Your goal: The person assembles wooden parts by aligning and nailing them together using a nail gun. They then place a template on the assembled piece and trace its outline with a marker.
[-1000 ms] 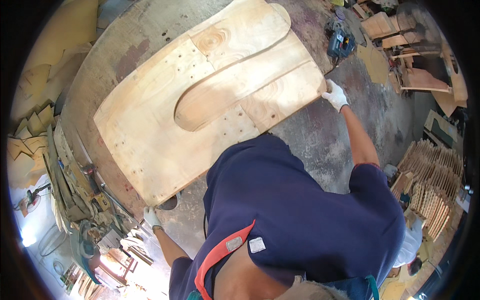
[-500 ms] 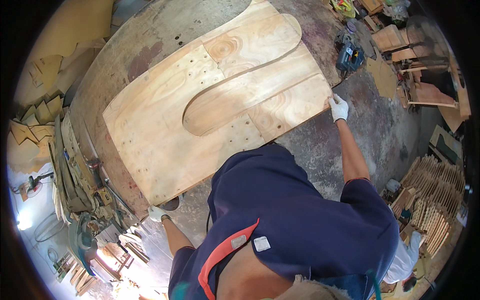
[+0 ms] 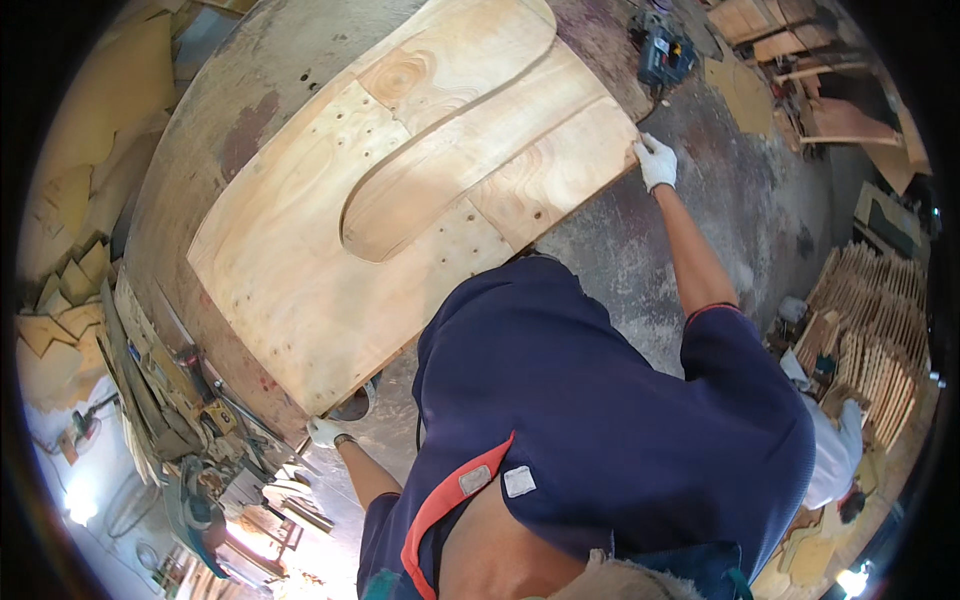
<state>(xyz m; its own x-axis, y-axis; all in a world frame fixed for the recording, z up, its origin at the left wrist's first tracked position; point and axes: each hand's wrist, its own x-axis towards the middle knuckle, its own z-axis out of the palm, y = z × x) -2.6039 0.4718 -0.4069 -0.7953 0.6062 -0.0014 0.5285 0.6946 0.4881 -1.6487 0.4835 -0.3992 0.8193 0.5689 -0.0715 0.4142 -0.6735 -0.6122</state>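
A large pale plywood panel (image 3: 270, 290) lies across the worn workbench (image 3: 690, 240). Screw holes dot it, and a long groove with a rounded end curves through its middle. My right hand (image 3: 656, 163), in a white glove, grips the panel's right corner, fingers on top at the edge. At the near left corner, my left hand (image 3: 325, 432), also gloved in white, is closed on the panel's edge; its fingers are partly hidden. My body leans against the near long side between the two hands.
A blue power tool (image 3: 665, 55) sits beyond the panel's right end. Scrap boards (image 3: 140, 400) and a drill-like tool (image 3: 195, 362) lie at left. Stacked wood strips (image 3: 880, 330) stand at right, near another person (image 3: 835, 450) in a light top.
The whole view has turned slightly, so panel, bench and surroundings sit differently in the picture. Both hands keep hold of the same corners. The other person at right has shifted upward in view.
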